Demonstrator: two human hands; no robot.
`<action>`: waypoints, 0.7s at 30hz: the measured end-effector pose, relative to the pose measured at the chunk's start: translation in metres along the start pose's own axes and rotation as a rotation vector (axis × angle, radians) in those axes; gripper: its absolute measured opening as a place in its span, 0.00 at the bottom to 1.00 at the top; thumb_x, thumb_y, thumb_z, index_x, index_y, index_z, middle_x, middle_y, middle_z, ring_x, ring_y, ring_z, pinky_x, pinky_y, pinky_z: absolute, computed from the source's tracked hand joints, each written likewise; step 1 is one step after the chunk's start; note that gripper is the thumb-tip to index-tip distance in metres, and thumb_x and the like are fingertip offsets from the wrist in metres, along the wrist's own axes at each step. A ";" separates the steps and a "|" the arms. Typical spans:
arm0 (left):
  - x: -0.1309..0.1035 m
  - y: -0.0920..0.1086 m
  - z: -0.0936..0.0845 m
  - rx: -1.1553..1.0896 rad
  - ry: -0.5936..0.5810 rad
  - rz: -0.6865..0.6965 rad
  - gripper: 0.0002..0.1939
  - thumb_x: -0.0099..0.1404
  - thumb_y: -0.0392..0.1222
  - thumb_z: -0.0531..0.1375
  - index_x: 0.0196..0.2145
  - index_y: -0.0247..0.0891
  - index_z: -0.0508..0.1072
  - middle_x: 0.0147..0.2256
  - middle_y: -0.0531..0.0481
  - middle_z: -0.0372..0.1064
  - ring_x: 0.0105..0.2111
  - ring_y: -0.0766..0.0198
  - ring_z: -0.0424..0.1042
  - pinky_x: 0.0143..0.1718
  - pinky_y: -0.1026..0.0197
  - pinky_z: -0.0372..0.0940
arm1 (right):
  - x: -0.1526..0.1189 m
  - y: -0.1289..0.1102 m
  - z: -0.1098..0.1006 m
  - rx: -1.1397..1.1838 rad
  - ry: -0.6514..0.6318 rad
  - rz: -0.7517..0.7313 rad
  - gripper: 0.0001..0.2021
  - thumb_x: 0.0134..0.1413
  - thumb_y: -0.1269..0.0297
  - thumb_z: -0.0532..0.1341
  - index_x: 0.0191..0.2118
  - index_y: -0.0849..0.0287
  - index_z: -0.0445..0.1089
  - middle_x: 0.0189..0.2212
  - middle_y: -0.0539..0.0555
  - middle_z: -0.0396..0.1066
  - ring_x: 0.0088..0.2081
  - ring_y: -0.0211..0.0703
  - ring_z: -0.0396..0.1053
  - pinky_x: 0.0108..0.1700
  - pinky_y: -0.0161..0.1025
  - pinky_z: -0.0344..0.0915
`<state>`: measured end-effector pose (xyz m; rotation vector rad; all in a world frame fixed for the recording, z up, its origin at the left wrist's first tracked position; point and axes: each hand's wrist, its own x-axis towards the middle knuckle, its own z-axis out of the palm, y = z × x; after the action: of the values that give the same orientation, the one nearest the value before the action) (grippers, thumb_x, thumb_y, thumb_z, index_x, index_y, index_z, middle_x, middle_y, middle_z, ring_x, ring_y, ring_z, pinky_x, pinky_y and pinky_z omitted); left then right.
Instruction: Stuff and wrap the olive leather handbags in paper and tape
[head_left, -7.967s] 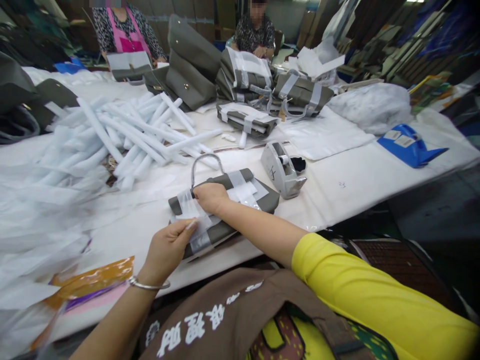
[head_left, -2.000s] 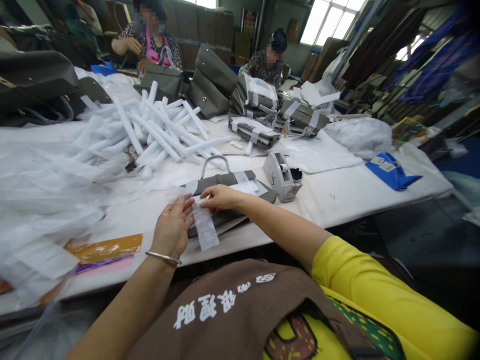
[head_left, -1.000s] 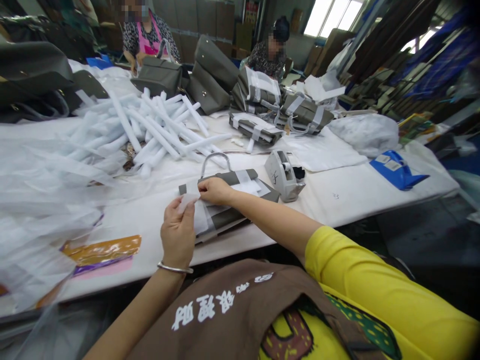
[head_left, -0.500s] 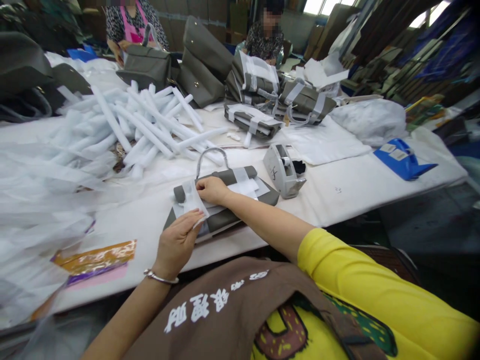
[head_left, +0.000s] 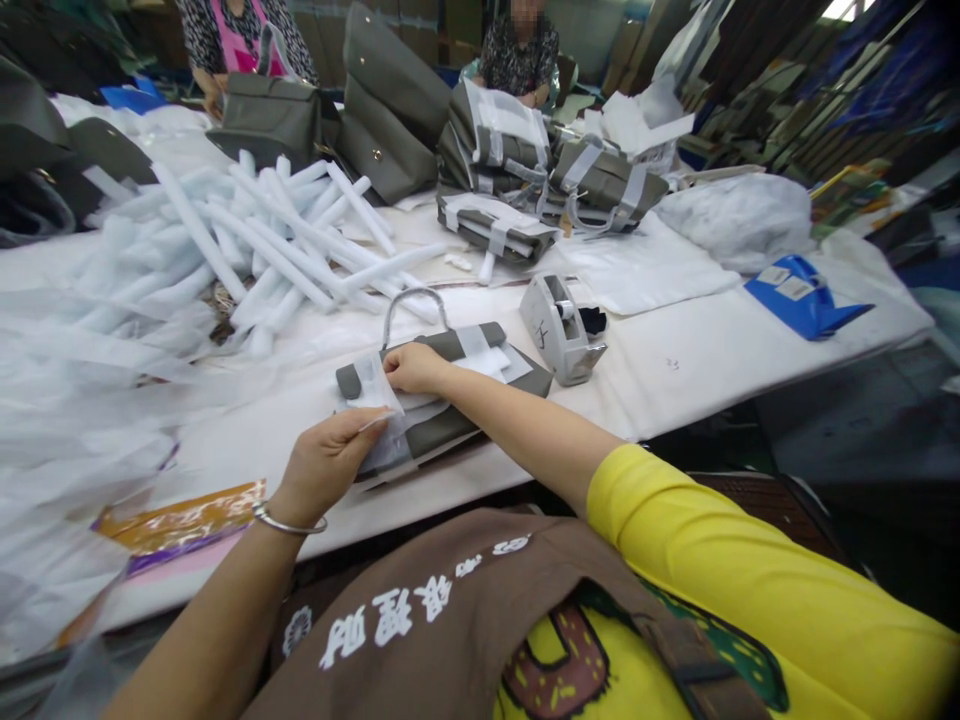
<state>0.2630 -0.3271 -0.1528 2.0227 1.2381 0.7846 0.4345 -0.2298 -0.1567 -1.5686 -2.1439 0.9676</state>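
A dark grey handbag lies on the white table in front of me, its wrapped handle arching up at the far side. White wrapping strips cross the bag. My left hand, with a bracelet on its wrist, pinches the near end of a translucent white strip over the bag's left part. Close to the strip's far end, my right hand is closed with its fingertips on the strip. Right of the bag stands a grey tape dispenser.
White foam tubes are heaped at the back left, beside plastic sheeting. Wrapped bags are stacked behind. A blue dispenser sits at the right. Two people work across the table.
My left hand has moved left and slightly up with the strip's near end. The right hand stays at the strip's far part. The view has shifted slightly.
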 end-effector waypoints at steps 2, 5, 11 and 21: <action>-0.001 -0.001 0.003 0.024 0.030 0.051 0.16 0.63 0.51 0.55 0.41 0.41 0.76 0.42 0.50 0.75 0.42 0.60 0.73 0.50 0.58 0.65 | -0.002 0.001 -0.003 0.056 -0.047 0.012 0.08 0.44 0.70 0.58 0.30 0.63 0.75 0.21 0.48 0.70 0.23 0.33 0.63 0.26 0.29 0.55; -0.002 -0.001 0.007 0.066 0.072 0.120 0.14 0.63 0.48 0.55 0.41 0.41 0.76 0.42 0.50 0.75 0.43 0.61 0.73 0.50 0.59 0.65 | -0.004 0.003 -0.005 0.103 -0.069 0.023 0.09 0.45 0.70 0.58 0.31 0.63 0.74 0.20 0.48 0.69 0.22 0.32 0.62 0.25 0.28 0.55; -0.013 -0.009 0.023 0.205 0.167 0.216 0.14 0.64 0.40 0.54 0.45 0.41 0.74 0.44 0.49 0.73 0.46 0.61 0.71 0.52 0.58 0.64 | -0.003 0.004 0.000 -0.007 0.059 -0.049 0.08 0.45 0.70 0.59 0.30 0.63 0.75 0.25 0.49 0.72 0.27 0.34 0.65 0.30 0.29 0.57; -0.025 -0.018 0.038 0.334 0.247 0.341 0.20 0.62 0.29 0.49 0.47 0.38 0.72 0.47 0.45 0.71 0.50 0.61 0.68 0.53 0.56 0.64 | -0.005 0.003 0.007 -0.047 0.148 -0.074 0.08 0.47 0.69 0.58 0.32 0.63 0.75 0.30 0.52 0.74 0.31 0.37 0.67 0.33 0.31 0.58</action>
<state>0.2726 -0.3510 -0.1945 2.5132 1.2382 1.0732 0.4336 -0.2361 -0.1633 -1.5198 -2.1201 0.7587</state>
